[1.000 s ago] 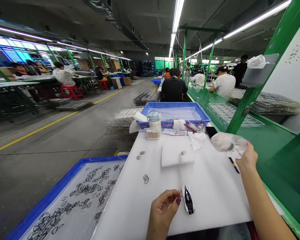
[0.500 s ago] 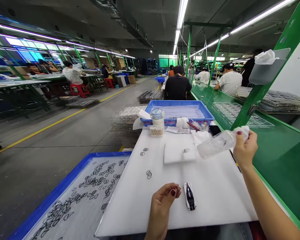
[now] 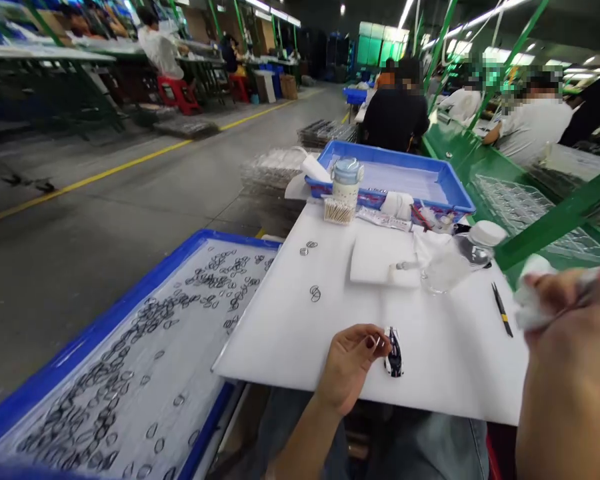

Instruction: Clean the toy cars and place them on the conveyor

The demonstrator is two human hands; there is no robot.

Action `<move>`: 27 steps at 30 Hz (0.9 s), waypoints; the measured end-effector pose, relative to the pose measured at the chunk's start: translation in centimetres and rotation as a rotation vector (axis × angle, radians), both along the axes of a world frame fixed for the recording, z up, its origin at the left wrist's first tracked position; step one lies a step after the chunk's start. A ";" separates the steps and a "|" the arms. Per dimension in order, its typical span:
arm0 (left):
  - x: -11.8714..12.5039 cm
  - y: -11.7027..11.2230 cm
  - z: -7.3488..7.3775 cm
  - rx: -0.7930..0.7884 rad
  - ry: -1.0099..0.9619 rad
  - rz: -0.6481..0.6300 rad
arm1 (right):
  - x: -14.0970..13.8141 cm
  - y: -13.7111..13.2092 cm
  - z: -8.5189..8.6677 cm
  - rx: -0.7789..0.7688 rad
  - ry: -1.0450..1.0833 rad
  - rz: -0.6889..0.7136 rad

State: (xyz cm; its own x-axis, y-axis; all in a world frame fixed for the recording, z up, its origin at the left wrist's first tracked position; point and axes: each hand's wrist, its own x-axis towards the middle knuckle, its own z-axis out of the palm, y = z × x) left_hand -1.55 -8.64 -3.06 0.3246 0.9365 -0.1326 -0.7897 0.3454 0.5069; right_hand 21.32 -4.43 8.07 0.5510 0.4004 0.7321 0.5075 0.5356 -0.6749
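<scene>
My left hand (image 3: 353, 363) rests on the white foam board (image 3: 430, 360), fingers curled, fingertips touching a small dark-and-white glossy part (image 3: 394, 352). My right hand (image 3: 573, 313) is raised at the right edge, blurred, closed round a white cloth wad (image 3: 530, 308). A clear plastic bottle (image 3: 455, 260) with a white cap lies on its side on the board beyond. A white pad (image 3: 380, 261) lies beside it. A few loose dark rings (image 3: 315, 293) sit on the board.
A blue tray (image 3: 70, 360) of several dark rings stands at my left. A second blue tray (image 3: 455, 190), a lidded jar (image 3: 346, 181) and cotton swabs (image 3: 338, 212) are at the back. Black tweezers (image 3: 501, 311) lie right. Green bench (image 3: 555, 220) runs right; people sit ahead.
The bottle left my right hand and now lies on the board. My right hand came back toward me holding the white cloth. The view tilted down; my left hand stays by the part.
</scene>
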 end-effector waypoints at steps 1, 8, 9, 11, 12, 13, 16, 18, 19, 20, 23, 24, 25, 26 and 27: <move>0.0 0.1 0.0 -0.003 -0.010 0.000 | -1.6 -1.6 -1.1 -0.156 -0.082 0.055; 0.0 0.2 0.1 -0.014 -0.037 -0.012 | -8.0 -6.0 -7.0 -0.278 -0.609 0.501; 0.1 0.2 0.2 -0.018 -0.034 -0.007 | -8.2 -5.7 -7.1 -0.247 -0.612 0.488; 0.1 0.2 0.2 -0.029 -0.029 0.012 | -8.6 -5.2 -7.0 -0.207 -0.672 0.443; 0.2 0.2 0.2 -0.034 -0.026 0.023 | -8.8 -5.1 -6.8 -0.199 -0.722 0.418; 0.3 0.2 0.2 -0.038 -0.023 0.034 | -9.0 -5.1 -6.7 -0.193 -0.772 0.397; 0.4 0.3 0.1 -0.044 -0.013 0.061 | -8.9 -5.6 -6.0 -0.194 -0.911 0.374; 0.4 0.2 -0.1 -0.045 -0.003 0.056 | -8.2 -6.1 -5.4 -0.218 -0.971 0.341; 0.4 0.2 -0.1 -0.045 0.006 0.047 | -7.7 -6.2 -5.1 -0.235 -0.986 0.298; 0.4 0.2 -0.1 -0.045 0.017 0.039 | -7.3 -6.3 -4.8 -0.244 -0.983 0.243; 0.3 0.1 0.1 -0.051 0.052 0.031 | -6.9 -6.2 -4.5 -0.233 -0.928 0.173; 0.3 0.1 0.1 -0.054 0.059 0.034 | -7.2 -6.1 -4.7 -0.227 -0.923 0.207; 0.3 0.1 0.2 -0.058 0.062 0.036 | -7.6 -5.9 -4.9 -0.221 -0.926 0.254; 0.3 0.1 0.2 -0.062 0.060 0.040 | -8.1 -5.8 -5.1 -0.224 -0.934 0.299; 0.3 0.2 0.3 -0.064 0.054 0.044 | -8.6 -5.8 -5.3 -0.232 -0.942 0.333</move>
